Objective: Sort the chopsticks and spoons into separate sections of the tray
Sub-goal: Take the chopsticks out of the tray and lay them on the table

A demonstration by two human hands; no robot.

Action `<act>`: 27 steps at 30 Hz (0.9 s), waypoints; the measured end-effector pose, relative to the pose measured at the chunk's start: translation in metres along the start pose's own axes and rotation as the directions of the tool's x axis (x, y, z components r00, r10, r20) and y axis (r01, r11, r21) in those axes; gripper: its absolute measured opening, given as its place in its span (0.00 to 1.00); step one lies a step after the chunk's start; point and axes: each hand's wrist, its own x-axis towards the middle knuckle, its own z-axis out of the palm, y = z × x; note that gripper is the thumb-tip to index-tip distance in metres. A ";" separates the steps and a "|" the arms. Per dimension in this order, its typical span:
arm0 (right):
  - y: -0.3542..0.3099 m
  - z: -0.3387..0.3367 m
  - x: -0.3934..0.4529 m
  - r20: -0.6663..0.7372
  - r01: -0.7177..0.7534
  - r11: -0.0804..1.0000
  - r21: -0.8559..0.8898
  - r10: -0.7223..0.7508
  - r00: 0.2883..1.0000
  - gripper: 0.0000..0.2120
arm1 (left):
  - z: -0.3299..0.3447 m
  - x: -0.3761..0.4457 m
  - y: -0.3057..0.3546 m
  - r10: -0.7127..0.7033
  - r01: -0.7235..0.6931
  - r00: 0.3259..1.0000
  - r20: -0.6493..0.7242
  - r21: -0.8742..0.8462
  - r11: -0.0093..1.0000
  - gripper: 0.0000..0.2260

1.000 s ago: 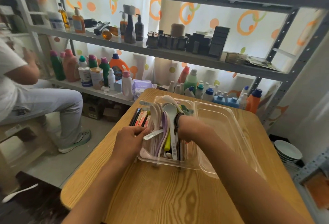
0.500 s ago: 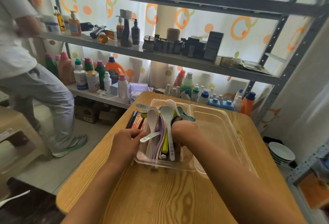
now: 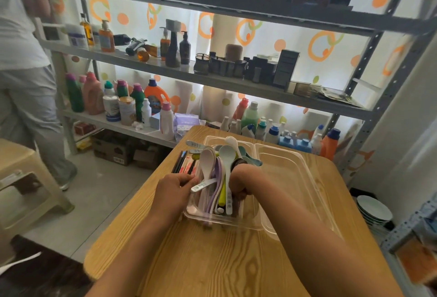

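A clear two-section tray lies on the wooden table. Its left section holds a heap of several plastic spoons in white, purple, teal and yellow. The right section holds nothing. A bundle of chopsticks in black, blue and red lies along the tray's left outer wall. My left hand curls its fingers round the near ends of that bundle. My right hand is inside the left section, fingers curled down into the spoons on the heap's right side. What exactly its fingers hold is hidden.
Behind the table stands a grey metal shelf rack packed with bottles and boxes. A person stands at the far left beside a beige plastic stool. Stacked plates sit low on the right. The table's left edge drops to the floor.
The person at the left has stood up from the seat and moved away. Both my hands stay at the tray in nearly the same grips.
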 end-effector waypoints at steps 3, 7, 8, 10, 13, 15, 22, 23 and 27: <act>0.006 -0.009 -0.003 0.040 -0.034 0.994 0.104 0.030 0.999 0.06 | -0.006 0.006 0.004 -0.027 0.024 0.999 0.045 0.074 0.997 0.08; 0.023 -0.017 -0.023 0.069 -0.057 0.934 0.352 0.035 0.997 0.04 | -0.012 0.014 0.012 -0.083 0.068 0.991 0.107 0.144 0.987 0.06; 0.026 -0.018 -0.027 0.065 -0.056 0.917 0.395 0.033 0.997 0.04 | -0.013 0.016 0.013 -0.092 0.073 0.989 0.112 0.157 0.985 0.06; 0.035 -0.019 -0.033 0.060 -0.054 0.877 0.477 0.029 0.998 0.09 | -0.013 0.017 0.017 -0.103 0.081 0.988 0.117 0.179 0.980 0.06; 0.048 -0.016 -0.050 0.050 -0.043 0.719 0.693 0.012 0.999 0.10 | -0.012 0.016 0.020 -0.095 0.068 0.989 0.111 0.222 0.973 0.06; 0.053 -0.009 -0.070 0.041 -0.033 0.537 0.843 -0.003 0.999 0.10 | -0.012 0.015 0.023 -0.110 0.080 0.988 0.110 0.248 0.966 0.07; 0.048 0.004 -0.105 -0.202 0.175 0.283 0.943 0.069 0.977 0.12 | -0.018 0.009 0.054 -0.037 0.023 0.998 0.046 0.270 0.963 0.09; 0.043 0.003 -0.103 -0.260 0.225 0.284 0.932 0.091 0.961 0.13 | -0.020 0.006 0.062 -0.019 0.009 0.999 0.047 0.216 0.976 0.09; 0.024 0.003 -0.098 -0.438 0.393 0.300 0.869 0.099 0.893 0.17 | -0.029 -0.015 0.097 0.039 -0.028 0.985 0.170 -0.065 0.998 0.13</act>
